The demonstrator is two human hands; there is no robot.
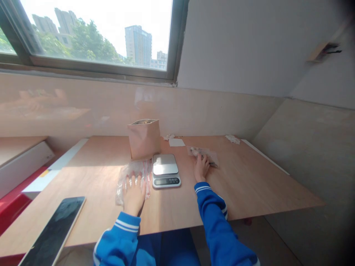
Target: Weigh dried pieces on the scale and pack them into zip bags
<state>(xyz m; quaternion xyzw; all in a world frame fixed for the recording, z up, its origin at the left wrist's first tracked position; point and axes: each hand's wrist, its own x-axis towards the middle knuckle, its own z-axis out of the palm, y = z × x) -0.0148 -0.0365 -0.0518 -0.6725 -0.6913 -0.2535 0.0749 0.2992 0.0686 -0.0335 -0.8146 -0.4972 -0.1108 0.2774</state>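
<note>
The scale point(166, 171) is topped with smooth, reflective metal. Left of the scale, glossy, wrinkled clear plastic is seen in the bag point(139, 167); right of the scale, clear plastic in the pouch point(213, 157). Behind the scale, matt paper is shown by the sack point(144, 142); beneath the scale, smooth wood by the table point(174, 207).

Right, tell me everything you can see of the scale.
The white scale lies flat on the wooden table, with a square metallic-looking plate and a dark front strip bearing buttons and a display, unreadable here. Clear plastic bags lie close on its left, perhaps touching; neither the left hand nor right hand touches it.
</note>
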